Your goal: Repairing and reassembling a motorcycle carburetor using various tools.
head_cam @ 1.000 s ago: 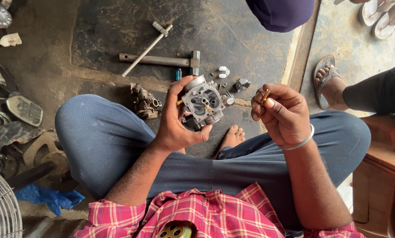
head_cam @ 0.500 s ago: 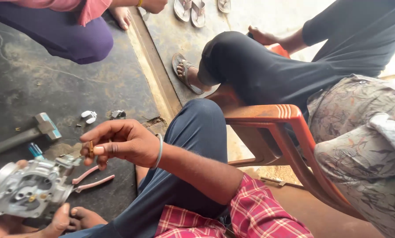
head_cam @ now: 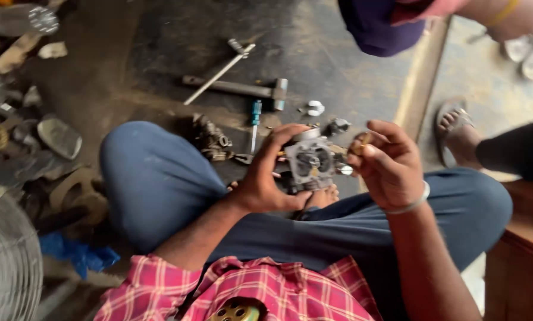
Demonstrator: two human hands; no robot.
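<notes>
Grey metal carburetor (head_cam: 310,163) sits gripped in the left hand (head_cam: 266,178) above the lap; the right hand (head_cam: 388,163) pinches a small brass part (head_cam: 360,142) beside it. Loosen that pinch and it could vanish among the floor's (head_cam: 159,53) scattered tools.

I find the frame motion-blurred throughout; edges smear on the hammer (head_cam: 237,88) and screwdriver (head_cam: 255,122). Soft daylight enters from the upper right, where the pale concrete strip (head_cam: 492,77) nearly washes out. The dark floor (head_cam: 159,53) reads dim, with a dull sheen. The left hand (head_cam: 266,178) shades the carburetor (head_cam: 311,163). The left border clutter is indistinct.
</notes>
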